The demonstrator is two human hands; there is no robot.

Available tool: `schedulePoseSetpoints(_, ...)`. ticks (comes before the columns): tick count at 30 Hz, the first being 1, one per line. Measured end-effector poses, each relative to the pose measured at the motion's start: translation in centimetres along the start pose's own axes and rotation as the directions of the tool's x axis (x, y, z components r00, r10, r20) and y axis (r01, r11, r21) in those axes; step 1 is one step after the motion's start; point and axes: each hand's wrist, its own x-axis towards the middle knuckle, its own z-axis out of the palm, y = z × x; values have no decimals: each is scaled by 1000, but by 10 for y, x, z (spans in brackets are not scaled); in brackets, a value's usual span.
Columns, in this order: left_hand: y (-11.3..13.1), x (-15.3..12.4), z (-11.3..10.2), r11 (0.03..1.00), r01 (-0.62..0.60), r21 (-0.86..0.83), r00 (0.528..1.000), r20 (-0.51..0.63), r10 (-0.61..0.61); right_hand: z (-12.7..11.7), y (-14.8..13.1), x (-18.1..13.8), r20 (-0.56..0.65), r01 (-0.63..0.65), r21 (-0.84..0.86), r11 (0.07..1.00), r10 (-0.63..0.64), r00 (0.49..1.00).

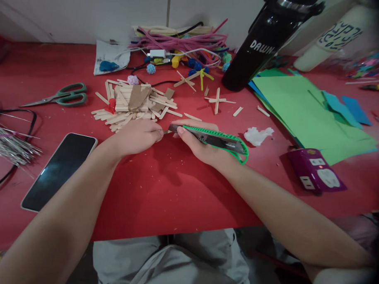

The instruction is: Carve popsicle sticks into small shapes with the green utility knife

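Observation:
My right hand (198,143) is closed around a green and black utility knife (216,139), its front end pointing left. My left hand (141,136) is closed in a pinch just left of the knife's tip. A short tan sliver shows between the two hands; it looks like the end of a craft stick (166,132), mostly hidden by the fingers. Right behind my left hand lies a heap of wooden craft sticks (129,100) with brown cardboard scraps on it. Small pale shavings dot the red tabletop (142,201) below the hands.
Scissors (66,95), a phone (60,171) and a wire bundle (11,142) lie left. Crossed sticks (217,101), a black bottle (260,40), green paper (309,109), crumpled tissue (258,136) and a purple socket adapter (316,170) are right. Pink cords (176,41) lie behind.

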Motion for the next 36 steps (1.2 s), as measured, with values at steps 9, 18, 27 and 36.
schedulePoseSetpoints(9, 0, -1, 0, 1000, -17, -3, 1000, 1, 17, -1, -1, -1, 12, -26, -3, 1000, 26, 1000)
schedulePoseSetpoints(18, 1, -2, -1, 1000, -28, -4, 1000, -1, 28, 0, 0, 0, 5, -18, -14, 1000, 18, 1000)
schedulePoseSetpoints(27, -2, 0, 1, 1000, -11, -17, 1000, 2, 11, 2, 4, 1, -39, 37, 67, 997, -34, 999)
schedulePoseSetpoints(36, -1, -2, 0, 1000, -18, -12, 1000, 5, 18, 0, 0, -1, -3, -3, -15, 1000, 3, 1000)
